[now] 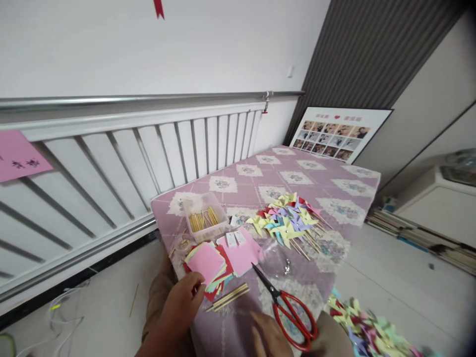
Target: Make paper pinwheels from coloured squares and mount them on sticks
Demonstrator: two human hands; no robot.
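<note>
Paper squares [206,262] lay stacked on the table [256,191], just beyond the left hand [186,295] and up to its right, the near-left edge seeming to meet its fingertips. That hand was much the nearer; its fingers were curled and drawn close, though whether they pinched a sheet I could not tell. The right hand [270,333], blurred and partly cut off, had its fingers loosely parted beside the red-handled scissors [275,293], whose blades pointed forward and left. The stack had no clear long axis, its squares twisted unevenly: pink on top, with pale yellow, red and blue-green edges fanning out below. Between the hands, loose sticks [230,296] slanted away to the right. Just beyond the stack lay more pink paper [241,258] and a clear box [210,231] of sticks; farther right, finished pinwheels [288,228] lay heaped.
</note>
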